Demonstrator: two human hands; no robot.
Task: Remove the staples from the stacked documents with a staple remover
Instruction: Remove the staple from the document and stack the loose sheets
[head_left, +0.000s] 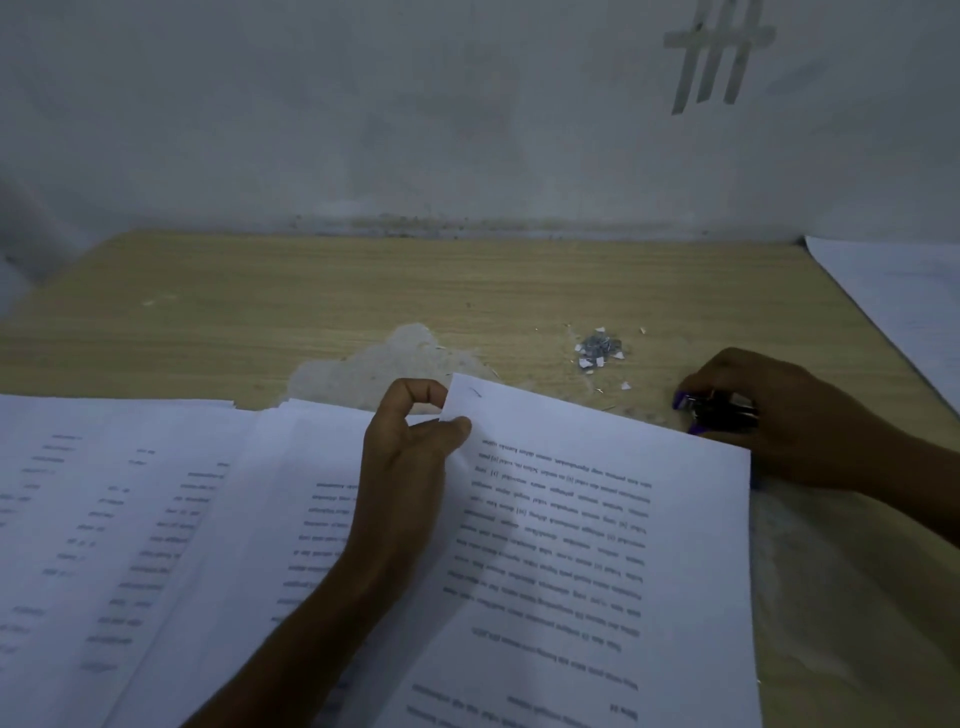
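A white printed document (597, 545) lies on the wooden desk with its text facing away from me. A staple (475, 392) sits in its far left corner. My left hand (410, 457) pinches that corner between thumb and fingers, lifting the edge slightly. To the right, past the document's far right corner, my right hand (779, 421) grips a staple remover (714, 413), black and metal with purple tips. More printed sheets (156, 545) are spread to the left, partly under my left arm.
A small heap of pulled staples and paper scraps (598, 349) lies on the desk (311, 301) beyond the document. A worn pale patch (384, 364) marks the desk's surface. Another white sheet (904, 301) rests at the far right edge. A wall rises behind.
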